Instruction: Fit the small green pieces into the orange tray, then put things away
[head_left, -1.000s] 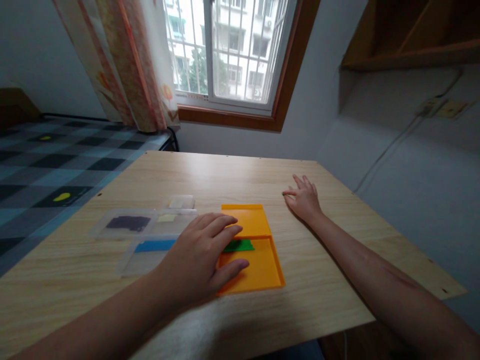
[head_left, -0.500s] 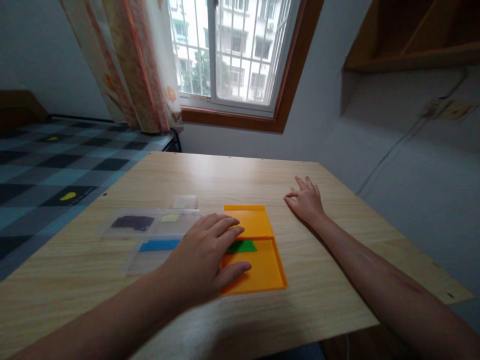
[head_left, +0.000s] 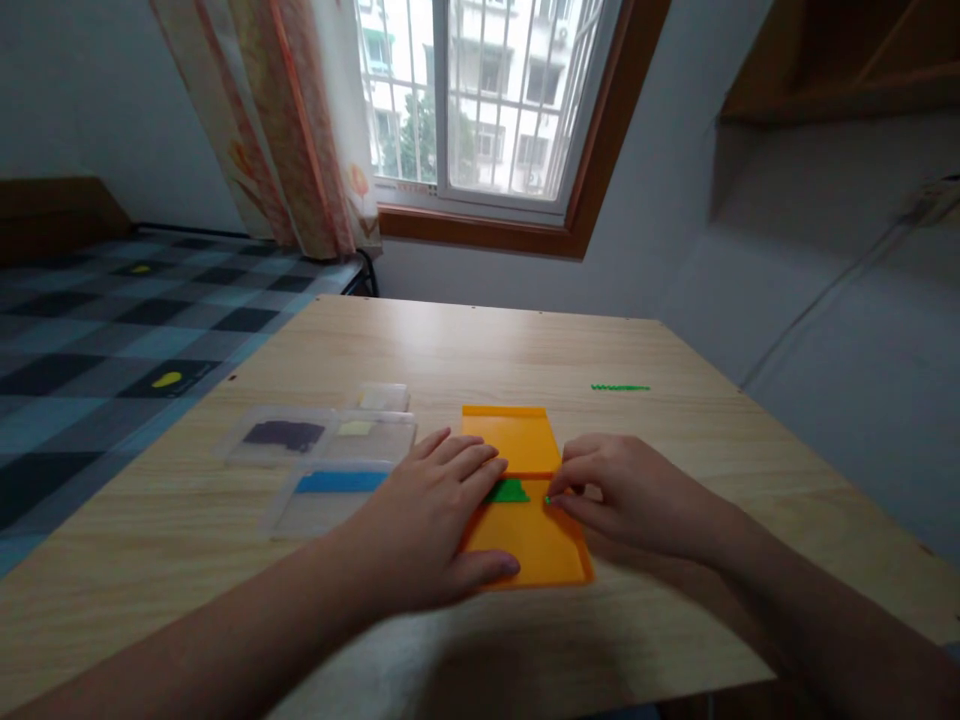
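Drawn in from the thin green strip [head_left: 620, 387] on the pale wooden table [head_left: 705, 430], the right hand [head_left: 634, 495] pinches a tiny green piece [head_left: 548, 500] at the right edge of the open orange plastic case [head_left: 544, 550], the spread left hand [head_left: 431, 530] partly hiding the green patch [head_left: 511, 491] inside.

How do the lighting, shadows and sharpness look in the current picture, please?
Head view: bright barred window against a dim wall, pale glare on the far tabletop; head view: soft shadow beneath the right hand; head view: wooden window frame slanting, perhaps from lens distortion or camera tilt; head view: green piece in that hand too small for clear detail.
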